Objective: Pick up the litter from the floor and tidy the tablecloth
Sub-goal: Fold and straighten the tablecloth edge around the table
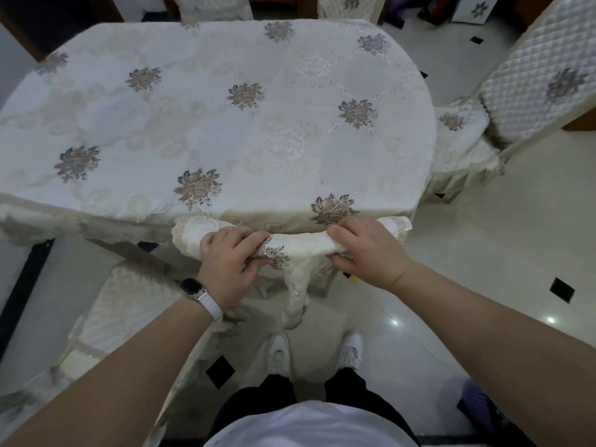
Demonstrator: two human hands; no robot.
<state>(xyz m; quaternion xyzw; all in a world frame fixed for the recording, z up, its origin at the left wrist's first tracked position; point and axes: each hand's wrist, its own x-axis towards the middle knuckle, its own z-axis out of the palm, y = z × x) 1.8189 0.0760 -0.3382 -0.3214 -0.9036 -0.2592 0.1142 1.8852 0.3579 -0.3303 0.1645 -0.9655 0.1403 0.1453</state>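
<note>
A cream tablecloth (pixel 219 124) with embroidered flower motifs covers the oval table in front of me. Its near hem (pixel 303 245) is bunched into a rolled bar just below the table's near edge, and a loose tail of it hangs down towards the floor. My left hand (pixel 230 262), with a watch on its wrist, grips the left part of the roll. The right part of the roll is gripped by my right hand (pixel 367 250). A small yellowish scrap (pixel 353 279) shows on the floor just under my right hand.
A quilted chair (pixel 541 91) stands to the right of the table, another chair (pixel 129 304) sits close at my lower left, and two more stand at the far side. The glossy tiled floor (pixel 483 253) has small black diamond insets. My white shoes (pixel 317 353) stand below the hem.
</note>
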